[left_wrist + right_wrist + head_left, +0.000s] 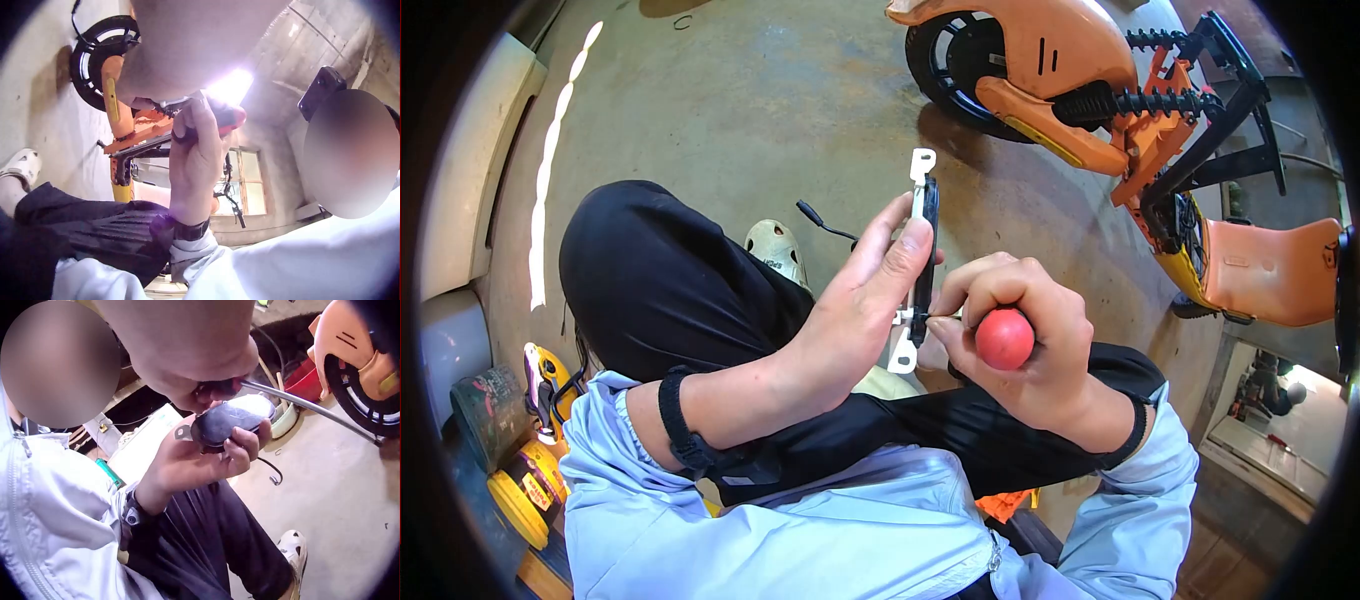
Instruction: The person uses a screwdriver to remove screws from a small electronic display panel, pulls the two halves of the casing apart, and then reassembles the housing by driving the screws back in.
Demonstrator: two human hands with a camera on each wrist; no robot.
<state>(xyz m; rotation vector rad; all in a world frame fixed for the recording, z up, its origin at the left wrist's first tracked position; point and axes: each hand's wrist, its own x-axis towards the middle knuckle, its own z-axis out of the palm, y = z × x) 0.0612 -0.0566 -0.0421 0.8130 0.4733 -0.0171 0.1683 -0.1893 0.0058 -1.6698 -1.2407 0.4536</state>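
My left hand [855, 315] grips a flat black oval unit [228, 422] with a glossy face and pale metal tabs at both ends. In the head view it stands edge-on, fingers on one side and thumb along its edge. My right hand [1055, 350] holds a screwdriver with a red handle [1005, 338] in its curled fingers. The screwdriver's metal shaft [312, 407] points away from the unit in the right wrist view. Right thumb and forefinger meet at the unit's edge near the lower tab [903, 352]; what they pinch there is too small to tell.
An orange scooter [1060, 60] stands ahead to the right, with its black wheel [960, 70] on the concrete floor. A cable with a black plug [810, 213] hangs by the unit. Yellow tubs [525, 495] and a dark bucket [488, 415] sit at the left.
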